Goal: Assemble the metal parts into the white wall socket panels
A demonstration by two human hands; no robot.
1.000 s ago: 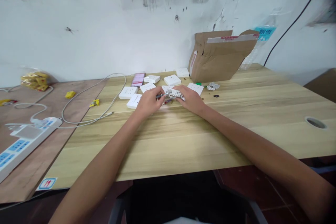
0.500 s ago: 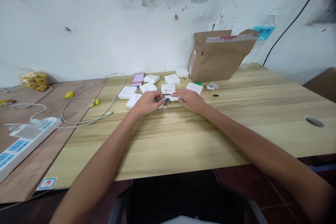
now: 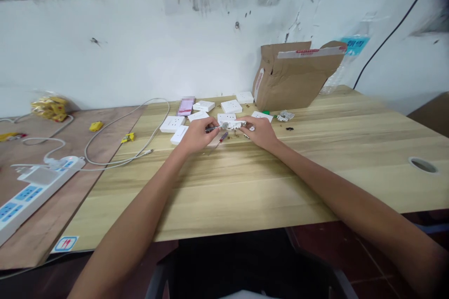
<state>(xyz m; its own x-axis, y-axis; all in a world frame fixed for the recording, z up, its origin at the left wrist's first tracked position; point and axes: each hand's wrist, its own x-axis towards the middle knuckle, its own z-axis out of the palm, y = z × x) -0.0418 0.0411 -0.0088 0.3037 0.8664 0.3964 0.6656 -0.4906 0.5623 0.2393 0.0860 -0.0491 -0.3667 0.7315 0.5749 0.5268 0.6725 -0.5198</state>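
My left hand point(image 3: 199, 134) is closed around a dark-handled screwdriver point(image 3: 211, 128), whose thin shaft points right toward a white socket part. Between finger and thumb, my right hand point(image 3: 262, 132) grips that white plastic socket part point(image 3: 234, 124), which is raised a little above the table. The two meet or nearly meet; contact at the tip is too small to tell. Just below lies a second screwdriver point(image 3: 223, 137) with a red and dark handle. Small brass-coloured bits point(image 3: 230, 135) lie beside it. Behind the part rests a white socket plate point(image 3: 226, 117).
Several white socket plates point(image 3: 171, 124) lie around my hands, near a purple printed item point(image 3: 185, 106). A cardboard box point(image 3: 298, 77) stands at the back right, with a clear-and-white part point(image 3: 285, 116) before it. Left are a white cable point(image 3: 119, 163) and a power strip point(image 3: 42, 194).
My right hand has lifted the white socket part off the table and tilted it. The screwdriver in my left hand has turned with it, and the screwdriver on the table shows more clearly.
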